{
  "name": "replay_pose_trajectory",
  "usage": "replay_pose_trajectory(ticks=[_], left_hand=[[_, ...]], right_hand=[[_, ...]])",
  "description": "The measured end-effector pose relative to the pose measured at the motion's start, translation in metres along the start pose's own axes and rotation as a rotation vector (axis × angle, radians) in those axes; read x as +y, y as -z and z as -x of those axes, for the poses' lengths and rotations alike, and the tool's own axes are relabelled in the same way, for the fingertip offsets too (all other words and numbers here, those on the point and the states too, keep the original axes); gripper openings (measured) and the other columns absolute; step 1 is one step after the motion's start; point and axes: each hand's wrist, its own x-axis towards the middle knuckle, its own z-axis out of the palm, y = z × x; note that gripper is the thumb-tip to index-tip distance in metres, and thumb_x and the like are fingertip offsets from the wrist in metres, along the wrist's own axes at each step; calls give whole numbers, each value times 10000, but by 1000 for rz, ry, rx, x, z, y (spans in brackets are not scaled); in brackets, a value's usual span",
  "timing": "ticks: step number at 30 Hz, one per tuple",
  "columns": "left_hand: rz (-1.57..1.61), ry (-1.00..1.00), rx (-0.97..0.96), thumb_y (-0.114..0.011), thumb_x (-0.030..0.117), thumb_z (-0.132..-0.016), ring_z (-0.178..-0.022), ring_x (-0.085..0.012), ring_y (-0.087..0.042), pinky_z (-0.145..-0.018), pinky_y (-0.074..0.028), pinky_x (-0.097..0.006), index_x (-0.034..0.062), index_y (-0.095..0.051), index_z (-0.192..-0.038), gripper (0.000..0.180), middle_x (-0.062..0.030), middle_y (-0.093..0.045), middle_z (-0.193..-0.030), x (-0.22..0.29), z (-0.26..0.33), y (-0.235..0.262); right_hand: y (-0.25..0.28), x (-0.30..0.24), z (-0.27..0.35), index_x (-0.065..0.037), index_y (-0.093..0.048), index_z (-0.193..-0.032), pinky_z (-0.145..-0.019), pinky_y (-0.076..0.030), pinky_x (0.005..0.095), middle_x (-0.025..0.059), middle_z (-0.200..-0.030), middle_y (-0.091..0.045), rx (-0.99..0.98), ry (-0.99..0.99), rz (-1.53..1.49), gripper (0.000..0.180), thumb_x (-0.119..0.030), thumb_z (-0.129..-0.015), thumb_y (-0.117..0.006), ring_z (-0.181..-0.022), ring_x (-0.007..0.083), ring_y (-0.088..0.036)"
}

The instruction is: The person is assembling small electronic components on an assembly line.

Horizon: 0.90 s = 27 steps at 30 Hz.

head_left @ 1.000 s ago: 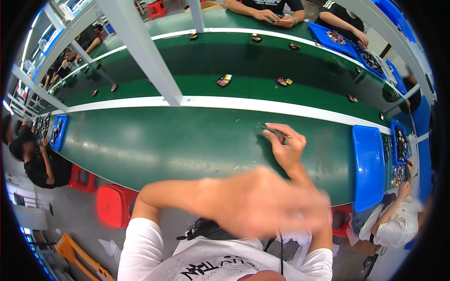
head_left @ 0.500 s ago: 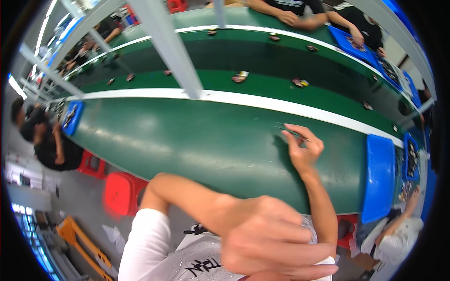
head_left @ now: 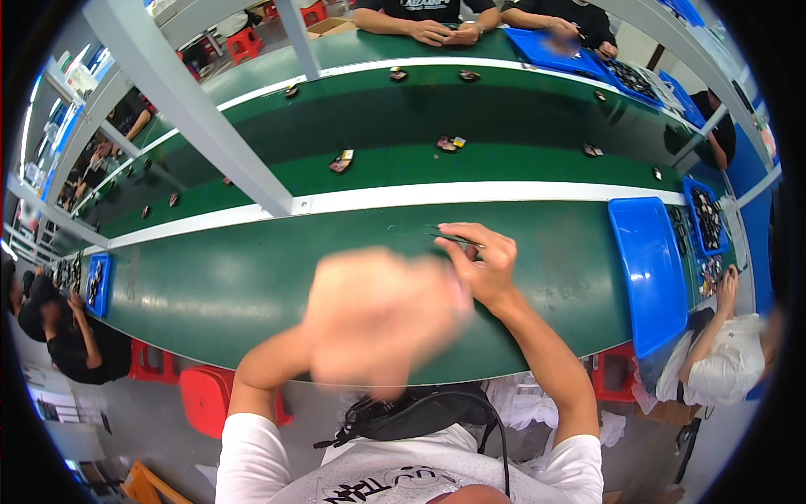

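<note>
Tweezers [head_left: 435, 234], slim and dark, held in the right hand [head_left: 483, 260] above the green worktop [head_left: 210, 290], tips parted and directed leftward. How would they handle?

Judged from where I stand: light, springy and stiff, with fine points that probably bend easily. The proper hold is midway along the two arms, between thumb and forefinger, clear of the points.

And the left hand [head_left: 378, 319]?

Blurred, over the near part of the worktop; whether it is open, closed or holding anything, I cannot tell.

Any labels or writing?

Dark lettering on the wearer's white shirt [head_left: 395, 466] and pale print on the black shirt [head_left: 405, 10] of a person opposite. The small part [head_left: 342, 161] beyond the rail bears a white and yellow patch. I can read no mark on the tweezers.
</note>
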Motion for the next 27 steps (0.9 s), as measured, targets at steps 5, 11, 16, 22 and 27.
replay_pose_trajectory(ticks=[5, 11, 16, 22, 27], left_hand=[[74, 520, 319, -632, 0, -890, -597, -189, -668, -514, -519, -283, -54, -716, -1052, 189, -163, -716, -906, -158, -24, -111], [412, 1042, 136, -652, 79, -917, -639, -150, -677, -516, -586, -299, -68, -695, -1103, 241, -109, -728, -923, -261, -30, -168], [468, 1075, 3, -702, 120, -889, -614, -136, -651, -497, -549, -274, -21, -718, -1070, 230, -95, -726, -904, -274, -53, -187], [271, 1089, -86, -712, 131, -878, -628, -155, -662, -499, -508, -309, 1, -703, -1010, 186, -87, -727, -858, -274, -54, -193], [-71, 784, 117, -697, 130, -895, -631, -169, -671, -496, -493, -336, -5, -681, -1009, 177, -94, -715, -823, -269, -26, -186]], right_hand=[[2, 2, 4, -31, -750, -875, -431, -367, 246, 57, -848, -764, -4, 2, -5, 167, 9, -742, -844, -430, 82, -452], [-2, 4, 7, -50, -735, -861, -439, -412, 252, 40, -862, -767, -53, 7, 5, 164, -12, -744, -844, -420, 111, -503], [-2, 10, 11, -63, -739, -864, -457, -418, 260, 36, -824, -757, -62, -19, 10, 168, -43, -740, -850, -411, 109, -488], [2, 12, 9, -68, -738, -873, -457, -416, 264, 36, -802, -749, -66, -16, 22, 175, -47, -740, -850, -406, 120, -482], [-5, 10, 9, -57, -756, -885, -432, -350, 263, 36, -746, -722, -55, 9, -24, 185, -37, -733, -859, -402, 99, -429]])
